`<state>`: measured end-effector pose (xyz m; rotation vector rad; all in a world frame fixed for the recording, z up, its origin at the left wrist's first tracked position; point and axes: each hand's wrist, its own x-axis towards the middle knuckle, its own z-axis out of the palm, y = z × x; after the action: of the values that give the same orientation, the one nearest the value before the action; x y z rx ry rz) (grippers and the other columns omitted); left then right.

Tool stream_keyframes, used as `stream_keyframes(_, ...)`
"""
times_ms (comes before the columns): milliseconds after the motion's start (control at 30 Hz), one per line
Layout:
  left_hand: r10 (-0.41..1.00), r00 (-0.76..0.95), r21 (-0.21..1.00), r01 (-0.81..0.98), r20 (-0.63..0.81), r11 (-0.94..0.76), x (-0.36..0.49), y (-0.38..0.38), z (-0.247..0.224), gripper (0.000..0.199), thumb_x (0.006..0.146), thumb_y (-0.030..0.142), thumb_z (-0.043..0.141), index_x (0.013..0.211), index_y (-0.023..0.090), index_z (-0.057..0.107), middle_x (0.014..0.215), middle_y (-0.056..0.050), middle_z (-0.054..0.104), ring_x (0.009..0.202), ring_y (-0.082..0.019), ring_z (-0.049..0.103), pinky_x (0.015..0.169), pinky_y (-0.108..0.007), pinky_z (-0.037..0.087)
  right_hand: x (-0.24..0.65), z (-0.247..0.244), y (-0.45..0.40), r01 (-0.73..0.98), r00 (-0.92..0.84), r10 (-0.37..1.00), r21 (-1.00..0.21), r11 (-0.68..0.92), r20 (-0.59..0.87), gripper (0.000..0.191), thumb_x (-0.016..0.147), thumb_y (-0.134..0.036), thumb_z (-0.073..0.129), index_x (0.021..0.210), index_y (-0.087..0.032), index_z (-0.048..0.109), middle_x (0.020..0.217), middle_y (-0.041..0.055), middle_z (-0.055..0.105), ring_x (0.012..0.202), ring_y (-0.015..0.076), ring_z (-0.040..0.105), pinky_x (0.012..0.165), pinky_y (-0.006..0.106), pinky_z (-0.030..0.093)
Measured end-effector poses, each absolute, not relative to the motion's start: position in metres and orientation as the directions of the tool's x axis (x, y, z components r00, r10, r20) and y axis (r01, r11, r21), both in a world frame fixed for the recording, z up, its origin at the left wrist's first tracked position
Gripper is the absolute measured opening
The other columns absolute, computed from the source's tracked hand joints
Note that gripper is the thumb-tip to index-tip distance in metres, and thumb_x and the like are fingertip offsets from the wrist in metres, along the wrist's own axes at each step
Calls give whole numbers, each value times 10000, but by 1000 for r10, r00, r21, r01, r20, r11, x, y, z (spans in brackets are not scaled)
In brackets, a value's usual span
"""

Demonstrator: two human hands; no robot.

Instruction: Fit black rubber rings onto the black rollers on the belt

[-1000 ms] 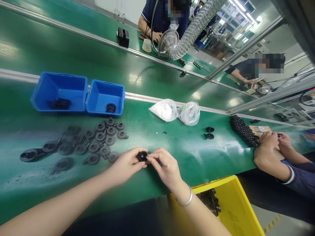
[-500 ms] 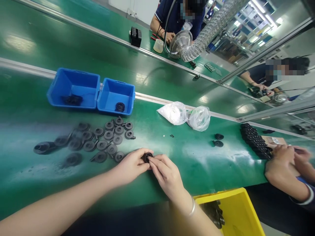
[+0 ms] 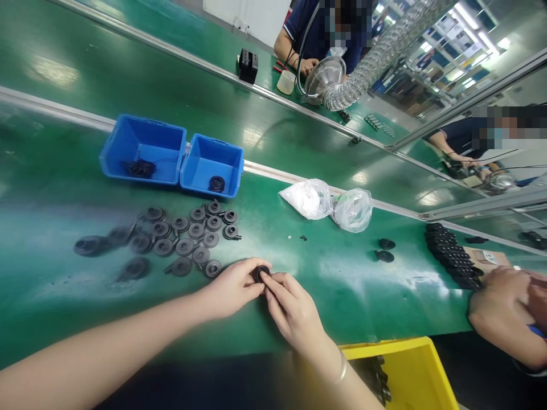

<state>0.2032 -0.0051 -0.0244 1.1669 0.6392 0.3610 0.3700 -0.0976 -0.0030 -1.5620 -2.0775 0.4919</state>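
Observation:
My left hand (image 3: 235, 287) is closed around a small black round plastic part (image 3: 260, 274), holding it just above the green table. The fingers of my right hand (image 3: 294, 307) are pinched together at the part's near side, the index fingertip pressing on its open face. Whether a smaller piece sits under that fingertip is hidden. Left of my hands, several black round plastic housings (image 3: 184, 246) with short side spouts lie spread on the table. The nearest housing (image 3: 212, 268) lies close beside my left wrist.
Two blue bins (image 3: 143, 176) (image 3: 209, 191) hold black wires and rings. Clear bags (image 3: 316, 199) (image 3: 354, 210) lie behind my hands. Two black parts (image 3: 386, 256) and rows of black parts (image 3: 450, 256) are to the right, by a co-worker's hand (image 3: 506, 296). A yellow bin (image 3: 421, 370) stands below the edge.
The view has shifted slightly, so most things appear further right. My right index finger now lies flatter over the black part. The co-worker's hands at right have moved.

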Motion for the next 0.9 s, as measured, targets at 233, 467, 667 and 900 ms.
stream_keyframes(233,573,778,930,37,-257,366,203,-6,-27,381,824,223,586,1202,186,552,1055,-80,667,946,-229,662,854,-369,523,370,-16,-107,774,-176,963,-577,263,203,586,923,-56,483,1462,-276,415,1102,120,570,1020,223,597,862,391,553)
stream_keyframes(467,591,763,931,38,-262,363,203,-6,-28,371,821,219,599,1190,199,562,979,-41,678,906,-197,664,825,-318,531,371,-17,-102,814,-215,952,-499,298,218,615,913,-34,498,1480,-247,390,1081,114,576,974,214,590,821,373,552)
stream_keyframes(667,593,757,929,50,-275,367,203,-5,-25,371,811,204,595,1182,202,572,922,-27,676,866,-189,667,795,-303,536,369,-16,-103,845,-237,949,-438,308,209,616,914,-41,505,1486,-228,373,1094,119,584,967,224,588,811,375,549)
stream_keyframes(900,600,753,930,41,-269,365,204,-6,-26,379,795,192,611,1172,190,573,946,-35,677,863,-186,666,793,-303,535,373,-1,-99,888,-348,932,-284,362,98,580,926,-93,520,1481,-165,369,1068,126,608,924,246,583,780,413,542)
